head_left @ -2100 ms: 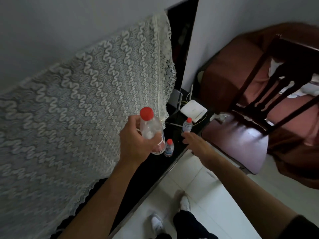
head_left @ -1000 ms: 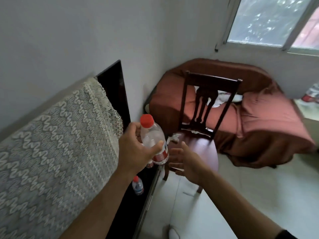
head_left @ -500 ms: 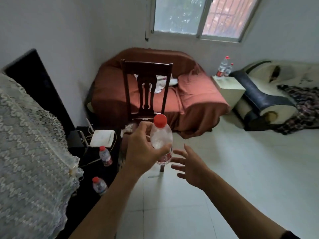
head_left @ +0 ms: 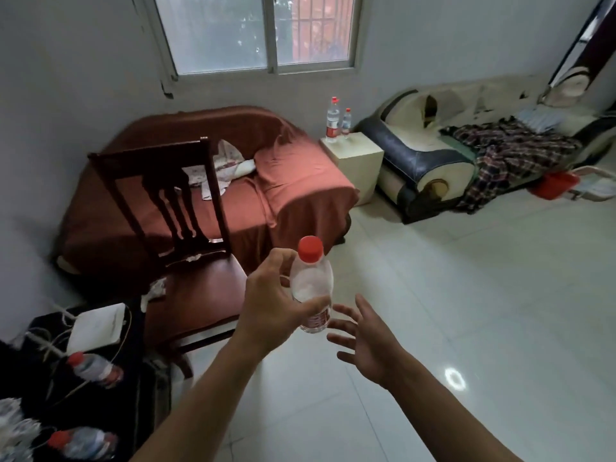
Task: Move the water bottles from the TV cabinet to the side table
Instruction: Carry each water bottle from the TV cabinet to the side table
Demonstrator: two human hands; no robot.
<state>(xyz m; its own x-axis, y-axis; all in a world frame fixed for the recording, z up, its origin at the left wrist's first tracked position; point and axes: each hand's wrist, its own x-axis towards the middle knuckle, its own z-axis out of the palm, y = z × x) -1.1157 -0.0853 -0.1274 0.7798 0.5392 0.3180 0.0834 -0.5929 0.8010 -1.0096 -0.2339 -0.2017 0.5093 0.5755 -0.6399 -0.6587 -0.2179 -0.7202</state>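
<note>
Cream side table (head_left: 361, 161): two upright red-capped bottles (head_left: 337, 123) on top, far across the room.
Left hand (head_left: 271, 303): wrapped around the clear plastic red-capped water bottle (head_left: 311, 285), gripping its lower half.
Right hand (head_left: 368, 341): fingers spread, empty, just beside.
Bottle axis: upright, cap up.

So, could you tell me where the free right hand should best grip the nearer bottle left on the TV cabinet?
Probably around the clear body just below the red cap, coming from above and the room side. The nearer bottle stands on the TV cabinet edge with lace cloth close on its far side, and the right hand is open and empty.
</note>
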